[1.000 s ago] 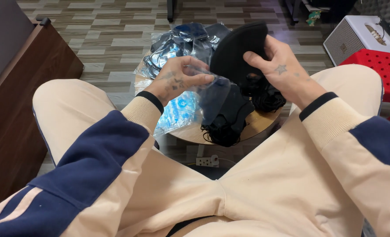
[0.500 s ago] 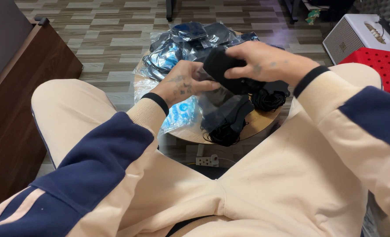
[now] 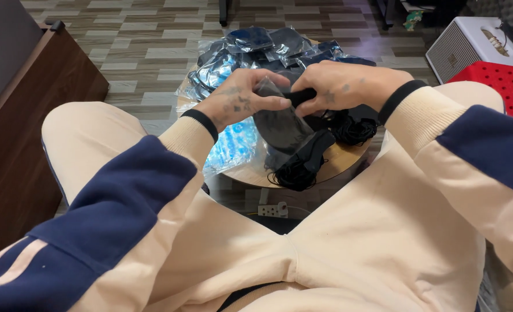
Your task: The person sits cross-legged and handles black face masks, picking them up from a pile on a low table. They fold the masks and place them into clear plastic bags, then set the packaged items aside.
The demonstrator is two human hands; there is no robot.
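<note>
Head view | I see left hand (image 3: 239,101) and right hand (image 3: 340,86) now together, both pinching black fabric piece (image 3: 279,121) | folded down since a second ago.

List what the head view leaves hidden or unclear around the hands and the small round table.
- Black item: partly covered by the left hand and right hand; its kind is unclear.
- Round table: mostly buried under bagged packets.
- Red crate: cut off by the right edge.

Left hand (image 3: 239,101) and right hand (image 3: 340,86) raised together, fingers pinched, forearms converging.
</note>
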